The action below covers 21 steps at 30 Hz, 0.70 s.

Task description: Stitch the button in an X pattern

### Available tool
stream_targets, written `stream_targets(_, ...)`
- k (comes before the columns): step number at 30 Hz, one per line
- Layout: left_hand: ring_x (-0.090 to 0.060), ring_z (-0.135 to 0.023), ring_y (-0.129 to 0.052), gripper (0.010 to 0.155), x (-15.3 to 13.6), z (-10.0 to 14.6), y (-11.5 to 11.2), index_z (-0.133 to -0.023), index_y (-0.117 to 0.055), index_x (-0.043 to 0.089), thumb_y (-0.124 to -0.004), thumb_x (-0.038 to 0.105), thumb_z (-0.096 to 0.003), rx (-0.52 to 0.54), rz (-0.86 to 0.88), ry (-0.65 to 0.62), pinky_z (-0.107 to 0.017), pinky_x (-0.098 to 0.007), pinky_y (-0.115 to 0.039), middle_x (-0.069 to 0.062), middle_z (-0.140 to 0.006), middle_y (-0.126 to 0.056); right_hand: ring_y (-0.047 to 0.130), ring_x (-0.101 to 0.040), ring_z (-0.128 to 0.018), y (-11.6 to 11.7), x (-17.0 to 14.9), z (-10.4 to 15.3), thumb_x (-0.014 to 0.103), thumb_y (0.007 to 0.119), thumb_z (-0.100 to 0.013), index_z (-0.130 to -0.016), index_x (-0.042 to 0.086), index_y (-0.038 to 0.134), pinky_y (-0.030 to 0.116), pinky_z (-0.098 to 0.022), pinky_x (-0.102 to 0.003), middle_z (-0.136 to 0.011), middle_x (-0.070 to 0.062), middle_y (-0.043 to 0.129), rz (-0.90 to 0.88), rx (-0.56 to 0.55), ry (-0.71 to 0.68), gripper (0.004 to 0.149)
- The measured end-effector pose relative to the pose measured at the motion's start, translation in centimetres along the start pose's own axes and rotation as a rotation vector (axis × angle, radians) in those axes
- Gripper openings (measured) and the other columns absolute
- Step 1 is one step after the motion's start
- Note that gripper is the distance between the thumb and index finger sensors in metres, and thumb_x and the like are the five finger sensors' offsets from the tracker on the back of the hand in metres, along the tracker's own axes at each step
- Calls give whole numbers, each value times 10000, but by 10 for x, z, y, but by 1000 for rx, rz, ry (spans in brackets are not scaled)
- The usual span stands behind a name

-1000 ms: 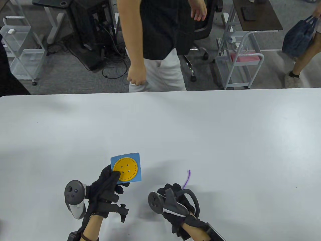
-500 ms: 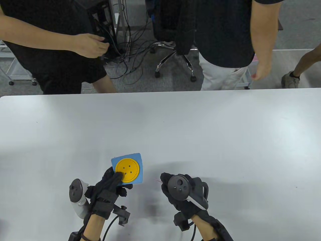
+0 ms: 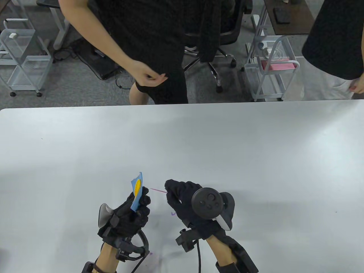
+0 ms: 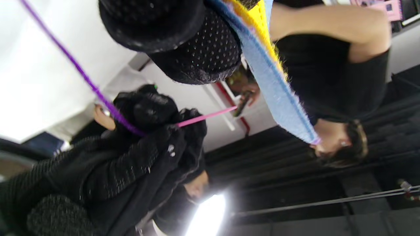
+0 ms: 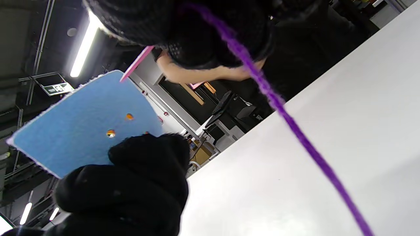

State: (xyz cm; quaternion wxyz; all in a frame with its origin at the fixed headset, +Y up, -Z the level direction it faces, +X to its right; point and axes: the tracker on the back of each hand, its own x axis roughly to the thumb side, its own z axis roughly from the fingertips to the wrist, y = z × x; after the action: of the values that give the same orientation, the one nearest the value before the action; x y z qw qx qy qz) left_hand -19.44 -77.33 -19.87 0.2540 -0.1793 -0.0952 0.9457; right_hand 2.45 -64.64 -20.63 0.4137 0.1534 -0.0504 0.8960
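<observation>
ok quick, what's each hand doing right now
Left hand: grips the blue felt square with the yellow button.
Right hand: pinches the pink needle with purple yarn.

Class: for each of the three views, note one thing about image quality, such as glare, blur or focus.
Table view: sharp, soft sheen on the white table. Left wrist view: a ceiling light flares white at the bottom; the nearby fingertips and blue felt square look soft. Right wrist view: the close purple yarn is blurred.

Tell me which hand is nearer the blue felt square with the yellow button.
Left. The left hand grips the blue felt square along its lower edge; the right hand sits apart beside it, pointing a pink needle toward it.
</observation>
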Motion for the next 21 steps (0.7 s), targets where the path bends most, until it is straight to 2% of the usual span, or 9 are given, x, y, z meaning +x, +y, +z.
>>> stream_targets(7, -168, -407, -991, 455, -9, -2, -2, -1044, -503, -19, -512, 152, -623, -62, 50, 29, -256, -189, -897, -132, -746, -874, 858, -249, -618, 12, -1, 2, 354, 735, -512, -888, 270, 730, 660, -583, -456, -752, -48, 879, 43, 2, -16, 385)
stream_targets(21, -155, -389, -988, 456, -10, 0, -1, -1044, -510, -23, -509, 154, -623, -98, 53, 58, -242, -179, -893, -123, -725, -883, 860, -248, -606, 16, 1, 4, 354, 735, -513, -887, 267, 730, 664, -575, -455, -744, -51, 882, 48, -12, -31, 385)
